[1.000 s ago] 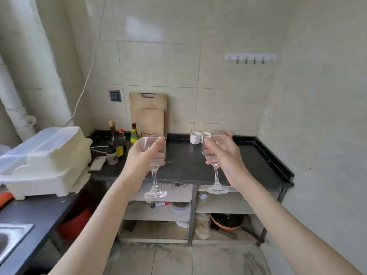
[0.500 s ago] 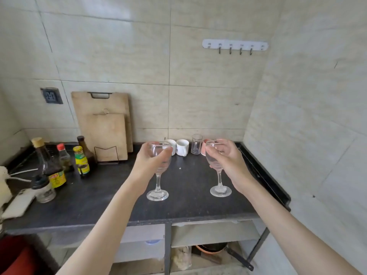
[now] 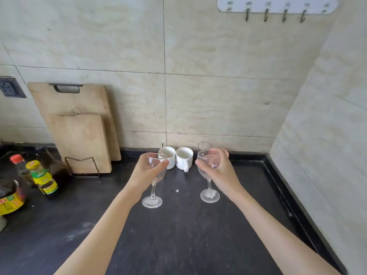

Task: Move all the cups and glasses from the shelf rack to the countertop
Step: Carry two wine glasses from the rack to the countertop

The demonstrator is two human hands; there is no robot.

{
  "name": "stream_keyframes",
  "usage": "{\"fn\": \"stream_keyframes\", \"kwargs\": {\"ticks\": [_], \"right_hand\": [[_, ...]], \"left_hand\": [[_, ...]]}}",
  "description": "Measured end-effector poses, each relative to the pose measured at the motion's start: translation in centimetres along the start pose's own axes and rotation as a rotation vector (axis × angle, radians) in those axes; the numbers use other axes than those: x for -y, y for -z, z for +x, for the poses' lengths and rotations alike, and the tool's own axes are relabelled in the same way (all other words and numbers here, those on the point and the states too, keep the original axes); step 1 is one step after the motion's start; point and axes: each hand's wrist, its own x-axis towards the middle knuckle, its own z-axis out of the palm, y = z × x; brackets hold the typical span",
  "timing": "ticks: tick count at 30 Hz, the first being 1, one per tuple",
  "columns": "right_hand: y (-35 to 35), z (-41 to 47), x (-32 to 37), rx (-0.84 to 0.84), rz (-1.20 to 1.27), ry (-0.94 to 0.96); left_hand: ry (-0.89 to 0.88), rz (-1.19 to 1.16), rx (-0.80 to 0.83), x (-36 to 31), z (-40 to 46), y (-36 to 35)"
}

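currently, two clear stemmed wine glasses are being gripped upright by their bowls over the black countertop (image 3: 178,245): left wine glass (image 3: 154,181) by left hand (image 3: 144,173), right wine glass (image 3: 209,175) by right hand (image 3: 221,172); whether the feet are touching down cannot be told.

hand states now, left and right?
Left hand: closed around the bowl of the left wine glass.
Right hand: closed around the bowl of the right wine glass.
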Motion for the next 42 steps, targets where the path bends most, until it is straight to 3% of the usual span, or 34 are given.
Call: {"fn": "stream_keyframes", "kwargs": {"ticks": [7, 13, 18, 26, 42], "right_hand": [[-2.0, 10.1, -5.5, 0.068, -0.138, -0.028], [-4.8, 14.9, -11.7, 0.142, -0.246, -0.114], [-6.9, 17.4, -15.8, 0.179, -0.363, -0.189], [-10.9, 20.6, -18.7, 0.226, -0.467, -0.207], [-12.5, 22.3, -20.0, 0.218, -0.557, -0.266]], "left_hand": [[0.217, -0.016, -0.182, 5.7, 7.6, 0.3], [0.356, 0.159, -0.235, 11.0, 11.8, 1.3], [0.391, 0.305, -0.214, 15.7, 14.7, 2.1], [0.376, 0.328, -0.208, 20.3, 18.5, 3.4], [0.381, 0.335, -0.09, 22.4, 21.5, 3.4]]}}
